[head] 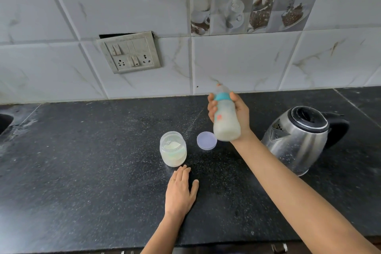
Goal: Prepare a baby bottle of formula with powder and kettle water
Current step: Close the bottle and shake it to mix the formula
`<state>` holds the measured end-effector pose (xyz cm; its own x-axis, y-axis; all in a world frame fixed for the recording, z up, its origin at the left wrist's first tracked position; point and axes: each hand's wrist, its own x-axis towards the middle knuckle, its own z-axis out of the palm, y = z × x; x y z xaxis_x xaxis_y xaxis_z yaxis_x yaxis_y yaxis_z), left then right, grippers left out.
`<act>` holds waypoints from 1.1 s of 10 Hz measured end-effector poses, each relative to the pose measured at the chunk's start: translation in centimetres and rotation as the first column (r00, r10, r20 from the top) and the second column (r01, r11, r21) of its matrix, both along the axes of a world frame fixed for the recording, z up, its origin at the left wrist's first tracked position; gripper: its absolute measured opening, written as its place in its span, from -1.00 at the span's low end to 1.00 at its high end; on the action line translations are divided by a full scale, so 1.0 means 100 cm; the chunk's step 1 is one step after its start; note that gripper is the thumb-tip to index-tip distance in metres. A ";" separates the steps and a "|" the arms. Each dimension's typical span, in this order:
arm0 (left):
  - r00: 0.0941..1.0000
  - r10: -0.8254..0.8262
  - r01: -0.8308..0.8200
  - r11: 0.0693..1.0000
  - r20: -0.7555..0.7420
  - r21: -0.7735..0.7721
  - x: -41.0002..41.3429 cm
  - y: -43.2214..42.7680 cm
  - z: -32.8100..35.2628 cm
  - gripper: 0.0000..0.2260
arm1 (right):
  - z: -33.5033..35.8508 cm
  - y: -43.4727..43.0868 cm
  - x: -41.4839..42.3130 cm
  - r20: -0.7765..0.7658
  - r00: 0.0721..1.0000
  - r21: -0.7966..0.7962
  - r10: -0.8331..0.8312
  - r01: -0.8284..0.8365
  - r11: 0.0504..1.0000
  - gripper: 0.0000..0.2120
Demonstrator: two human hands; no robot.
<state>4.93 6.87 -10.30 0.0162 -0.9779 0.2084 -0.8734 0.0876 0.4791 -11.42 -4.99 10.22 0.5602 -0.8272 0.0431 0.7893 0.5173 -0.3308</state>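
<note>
Surface: a black speckled stone bench (82,171), dusted with pale specks; its front edge runs along the bottom of the view
Room: pale marble-look wall tiles (237,62) behind the bench; one printed tile panel (249,0) of cups and coffee beans at 1 o'clock; one grey switch plate (129,54) with two sockets at 11 o'clock, hanging slightly askew
Bottle: one baby bottle (225,118), translucent plastic with a teal collar, milky liquid inside; lifted off the bench and tilted, teat end toward the wall; blurred
Right hand: right hand (237,113) wrapped around the bottle's body, gripping it
Left hand: left hand (180,189) lies flat and empty on the bench, fingers spread; one ring on a finger
Jar: one round clear jar (173,149), open, pale powder inside; just beyond the left fingertips
Lid: one flat lilac disc lid (206,140) at the jar's 3 o'clock, apart from it
Kettle: one steel kettle (299,138), black lid and handle, at the bottle's 4 o'clock
</note>
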 end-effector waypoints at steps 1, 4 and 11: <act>1.000 -0.008 0.008 1.000 -0.009 0.003 -0.001 0.001 0.001 -0.58 | -0.004 -0.009 -0.002 0.050 0.985 0.244 -0.164 0.147 0.959 -0.57; 1.000 -0.015 0.015 1.000 0.004 -0.002 0.001 0.000 0.001 -0.58 | 0.010 -0.003 -0.002 -0.086 0.995 0.019 -0.050 0.052 0.998 -0.48; 1.000 -0.020 0.020 1.000 0.000 -0.003 0.002 0.000 -0.002 -0.57 | 0.010 0.000 -0.005 -0.222 0.953 -0.013 -0.208 0.210 0.978 -0.61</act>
